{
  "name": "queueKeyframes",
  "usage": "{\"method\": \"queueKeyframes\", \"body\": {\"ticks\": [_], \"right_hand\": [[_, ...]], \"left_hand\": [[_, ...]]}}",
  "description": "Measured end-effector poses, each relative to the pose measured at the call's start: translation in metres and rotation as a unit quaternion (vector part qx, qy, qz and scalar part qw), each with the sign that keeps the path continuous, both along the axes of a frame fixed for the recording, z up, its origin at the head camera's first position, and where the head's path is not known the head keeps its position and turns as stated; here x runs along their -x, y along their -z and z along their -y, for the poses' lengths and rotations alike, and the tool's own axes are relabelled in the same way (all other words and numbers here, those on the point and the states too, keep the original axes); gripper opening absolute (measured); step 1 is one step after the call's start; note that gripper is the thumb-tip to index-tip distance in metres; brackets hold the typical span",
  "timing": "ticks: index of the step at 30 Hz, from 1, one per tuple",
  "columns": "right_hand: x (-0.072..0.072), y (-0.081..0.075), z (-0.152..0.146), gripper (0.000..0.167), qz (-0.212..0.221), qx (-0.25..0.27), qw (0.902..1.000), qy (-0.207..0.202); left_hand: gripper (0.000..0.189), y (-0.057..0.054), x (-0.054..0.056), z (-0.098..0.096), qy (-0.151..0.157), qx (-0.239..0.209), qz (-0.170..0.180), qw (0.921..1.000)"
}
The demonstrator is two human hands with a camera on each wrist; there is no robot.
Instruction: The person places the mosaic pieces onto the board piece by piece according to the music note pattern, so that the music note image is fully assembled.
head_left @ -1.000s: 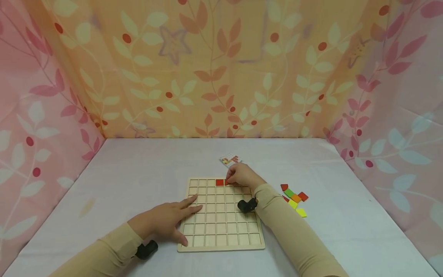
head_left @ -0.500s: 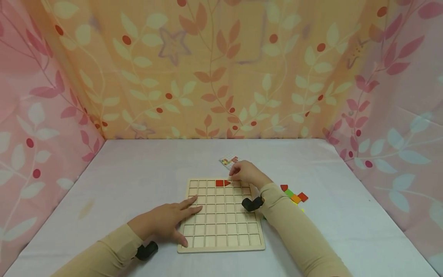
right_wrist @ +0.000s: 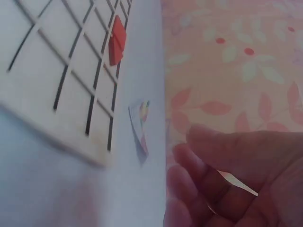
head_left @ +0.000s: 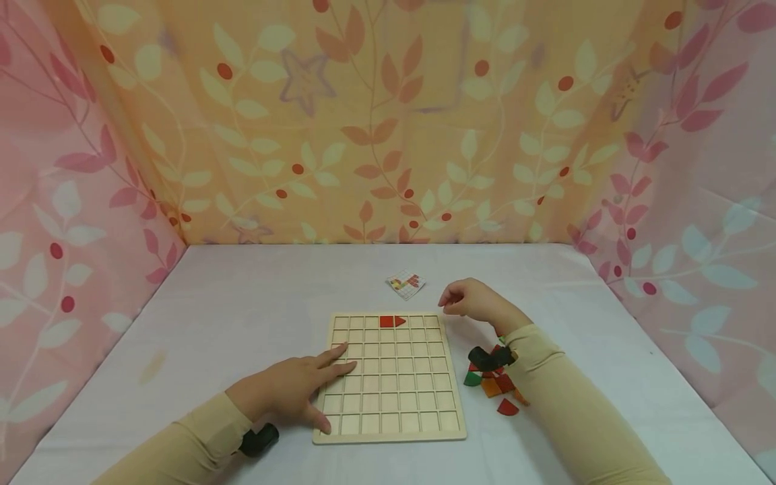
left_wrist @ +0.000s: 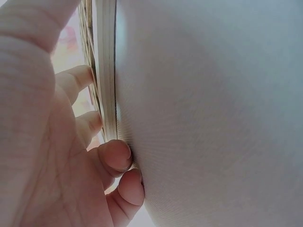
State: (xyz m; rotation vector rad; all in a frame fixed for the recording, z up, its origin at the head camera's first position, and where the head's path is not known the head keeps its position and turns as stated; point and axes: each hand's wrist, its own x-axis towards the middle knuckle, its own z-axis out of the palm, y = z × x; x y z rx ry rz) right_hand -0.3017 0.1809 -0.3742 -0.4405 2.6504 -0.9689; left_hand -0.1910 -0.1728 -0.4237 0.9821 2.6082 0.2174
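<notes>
Rightward goes the right hand since half a second ago: it has left the far row of the wooden board and now hangs just beyond the board's far right corner. Its fingers curl loosely towards the thumb, with nothing seen between them. Two parts fill neighbouring cells of that far row — a red square tile and, on its right, a red pointed tile whose tip aims along the row.

What counts most, it seems, is where the loose pieces lie: beside the board's right edge, on the person's side of the right fingertips. Their spread runs roughly along that edge, and the right hand is much the nearer. The black wrist device and right sleeve overhang some of them. Beyond the board's far edge rests a patterned card. Across the board's left edge, the left hand rests with fingers spread.
</notes>
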Motion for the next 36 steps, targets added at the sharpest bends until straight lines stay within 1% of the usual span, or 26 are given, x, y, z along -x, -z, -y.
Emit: {"method": "queueKeyframes", "body": {"ticks": [4,7,14,16,17,20,23,25,31,33,36], "right_hand": [[-0.009,0.0,-0.019,0.009,0.004,-0.028,0.9995,-0.012],[-0.015,0.005,-0.032,0.008,0.014,-0.037,0.9992,-0.01],[-0.032,0.021,-0.052,0.005,0.069,-0.035,0.9968,0.019],[-0.038,0.027,-0.054,0.007,0.076,-0.046,0.9957,0.029],[-0.04,0.029,-0.055,0.01,0.077,-0.053,0.995,0.034],[-0.045,0.034,-0.058,0.017,0.069,-0.075,0.9944,0.029],[-0.045,0.038,-0.06,0.02,0.06,-0.084,0.9946,0.012],[-0.046,0.038,-0.06,0.019,0.055,-0.088,0.9946,0.002],[-0.048,0.035,-0.054,0.018,0.046,-0.113,0.9924,0.01],[-0.048,0.034,-0.051,0.019,0.05,-0.121,0.9912,0.016],[-0.049,0.033,-0.048,0.019,0.051,-0.131,0.99,0.013]], "left_hand": [[0.101,-0.001,0.0,-0.001,0.003,0.0,-0.003,1.0],[0.1,-0.002,0.0,-0.001,0.004,-0.002,-0.002,1.0],[0.1,-0.001,0.0,-0.002,0.004,0.0,0.003,1.0],[0.1,0.0,-0.001,-0.001,0.004,-0.001,0.006,1.0],[0.1,0.0,-0.001,-0.001,0.003,-0.002,0.008,1.0],[0.1,-0.001,-0.002,-0.002,0.002,-0.004,0.011,0.9999],[0.1,-0.003,-0.003,-0.002,0.0,-0.001,0.012,0.9999],[0.1,-0.002,-0.002,-0.002,0.0,0.001,0.009,1.0],[0.101,-0.002,-0.001,-0.002,-0.005,0.005,0.002,1.0],[0.101,-0.002,-0.001,-0.001,-0.007,0.003,0.002,1.0],[0.101,-0.002,-0.001,-0.002,-0.008,0.003,0.002,1.0]]}}
